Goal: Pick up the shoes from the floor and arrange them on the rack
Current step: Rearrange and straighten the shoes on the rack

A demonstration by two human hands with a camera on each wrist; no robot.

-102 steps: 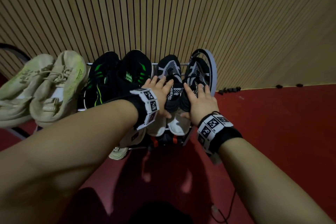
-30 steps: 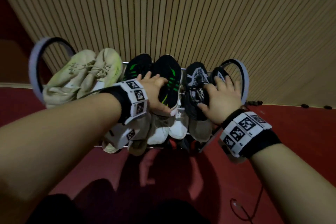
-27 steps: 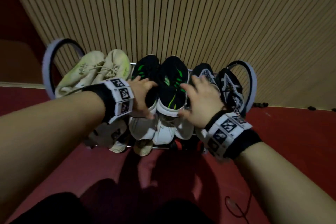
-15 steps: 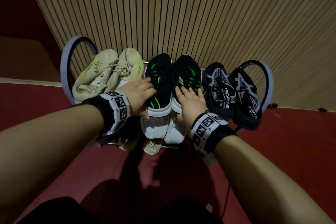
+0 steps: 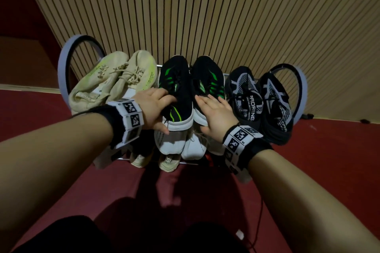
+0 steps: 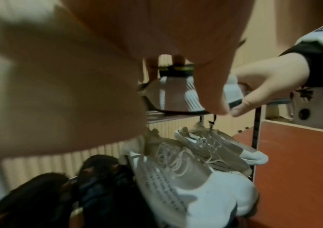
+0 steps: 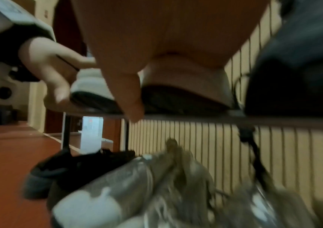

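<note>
Overhead, the rack carried six shoes on top: two cream, two black-green shoes, two grey-black; more sat below. Left hand gripped one black-green heel; right hand lay flat, fingers released, on its mate. Both hands had shifted left from the grey pair.

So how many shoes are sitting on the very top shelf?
6, in three pairs: cream pair on the left, black-and-green pair in the middle under the left hand and right hand, and black-and-grey pair on the right. None seems hidden.
</note>
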